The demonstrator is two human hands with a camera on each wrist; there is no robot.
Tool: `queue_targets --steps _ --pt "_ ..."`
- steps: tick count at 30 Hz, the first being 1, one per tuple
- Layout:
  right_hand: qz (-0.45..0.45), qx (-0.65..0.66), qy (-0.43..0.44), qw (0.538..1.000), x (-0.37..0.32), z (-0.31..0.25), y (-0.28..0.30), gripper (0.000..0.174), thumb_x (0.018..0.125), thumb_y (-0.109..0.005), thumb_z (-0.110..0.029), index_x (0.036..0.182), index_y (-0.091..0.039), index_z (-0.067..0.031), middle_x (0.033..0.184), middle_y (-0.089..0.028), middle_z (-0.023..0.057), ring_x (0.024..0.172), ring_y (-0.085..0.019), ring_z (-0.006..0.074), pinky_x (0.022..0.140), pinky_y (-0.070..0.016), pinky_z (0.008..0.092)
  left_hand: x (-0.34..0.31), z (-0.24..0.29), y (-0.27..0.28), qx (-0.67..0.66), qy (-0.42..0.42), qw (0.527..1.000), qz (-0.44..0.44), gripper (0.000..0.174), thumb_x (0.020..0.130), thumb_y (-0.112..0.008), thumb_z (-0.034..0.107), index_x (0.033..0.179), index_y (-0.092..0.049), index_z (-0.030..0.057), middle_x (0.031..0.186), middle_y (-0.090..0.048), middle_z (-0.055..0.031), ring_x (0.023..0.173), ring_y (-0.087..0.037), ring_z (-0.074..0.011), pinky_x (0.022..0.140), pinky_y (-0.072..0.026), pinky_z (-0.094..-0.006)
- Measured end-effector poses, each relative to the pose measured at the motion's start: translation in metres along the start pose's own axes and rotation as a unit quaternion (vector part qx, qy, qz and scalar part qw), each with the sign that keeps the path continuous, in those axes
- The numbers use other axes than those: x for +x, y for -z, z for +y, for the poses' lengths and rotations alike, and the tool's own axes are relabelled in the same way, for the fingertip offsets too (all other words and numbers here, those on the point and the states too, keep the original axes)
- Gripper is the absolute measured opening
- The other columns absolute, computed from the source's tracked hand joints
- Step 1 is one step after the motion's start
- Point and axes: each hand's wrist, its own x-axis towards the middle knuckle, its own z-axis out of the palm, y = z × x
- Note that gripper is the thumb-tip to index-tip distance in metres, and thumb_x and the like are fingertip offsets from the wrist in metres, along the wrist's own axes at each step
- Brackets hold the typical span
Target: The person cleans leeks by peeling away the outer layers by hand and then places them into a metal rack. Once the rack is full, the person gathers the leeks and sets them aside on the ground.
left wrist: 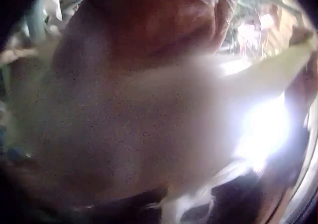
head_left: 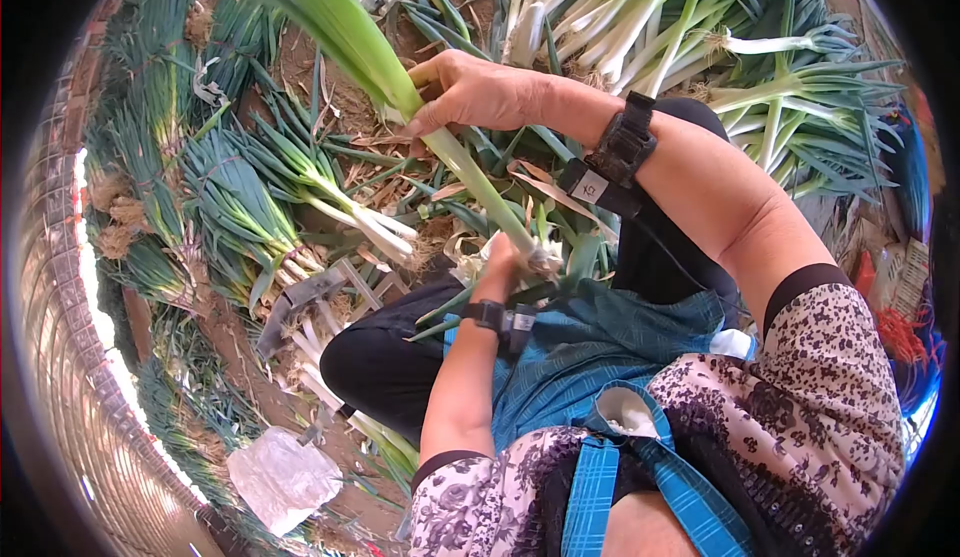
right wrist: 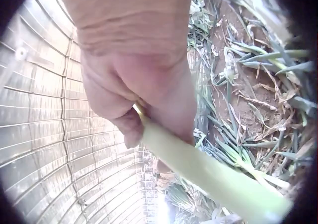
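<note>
A long, thick green onion [head_left: 465,172] slants across the head view, its green leaves at the upper left and its roots low, over the lap. My right hand [head_left: 470,92] grips it partway up, just below where the leaves fan out. In the right wrist view, thumb and fingers of the right hand [right wrist: 144,89] close round the pale green stalk [right wrist: 208,177]. Down by the root end, my left hand [head_left: 503,259] holds the white base, its fingers partly hidden. The left wrist view is blurred, with a pale stalk [left wrist: 164,109] filling most of it.
Tied bundles of green onions [head_left: 240,192] lie along the left. A large pile of loose white-stemmed ones [head_left: 620,17] spreads at the upper right. Peelings and dry leaves litter the soil. A small stool-like frame [head_left: 300,302] and plastic sheet [head_left: 285,479] lie near the left knee.
</note>
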Motion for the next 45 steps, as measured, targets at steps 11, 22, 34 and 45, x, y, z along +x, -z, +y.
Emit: queue_targets --steps 11,22,34,45 --pt "0.344 -0.141 0.012 0.928 0.007 -0.004 0.022 0.050 0.072 -0.083 -0.026 0.105 -0.064 0.0065 0.081 -0.069 0.0128 0.074 -0.066 0.0153 0.067 -0.0537 0.0298 -0.078 0.067 -0.051 0.301 -0.469 0.794 0.245 0.033 0.083 -0.073 0.027 0.101 -0.059 0.0032 0.086 -0.059 -0.0068 0.072 -0.059 -0.0159 0.057 -0.0478 -0.0298" --pt "0.495 -0.229 0.041 0.837 -0.003 -0.012 0.037 0.055 0.067 -0.084 -0.032 0.103 -0.063 0.0037 0.087 -0.068 0.0142 0.078 -0.065 0.0208 0.072 -0.0525 0.0333 -0.063 0.081 -0.060 0.612 -0.418 0.607 0.288 0.020 0.088 -0.061 0.022 0.078 -0.053 0.0058 0.069 -0.058 -0.0134 0.061 -0.060 -0.0348 0.053 -0.0446 -0.0450" --pt "0.487 0.066 0.037 0.870 -0.006 -0.022 0.055 0.029 0.085 -0.068 -0.025 0.081 -0.064 0.0028 0.063 -0.061 0.0083 0.051 -0.058 0.0162 0.050 -0.0482 0.0321 -0.127 0.133 -0.049 0.270 -0.508 0.780 0.246 0.026 0.097 -0.053 0.023 0.093 -0.062 -0.0009 0.081 -0.066 -0.0080 0.073 -0.061 -0.0141 0.063 -0.0477 -0.0273" --pt "0.505 0.114 -0.018 0.856 -0.008 -0.021 0.083 0.022 0.088 -0.067 -0.019 0.083 -0.062 0.0021 0.073 -0.063 0.0118 0.061 -0.062 0.0210 0.049 -0.0504 0.0368 -0.095 0.047 -0.034 0.215 -0.296 0.926 0.090 0.035 0.096 -0.053 0.028 0.077 -0.059 -0.0012 0.063 -0.051 -0.0038 0.061 -0.045 -0.0092 0.054 -0.0384 -0.0280"
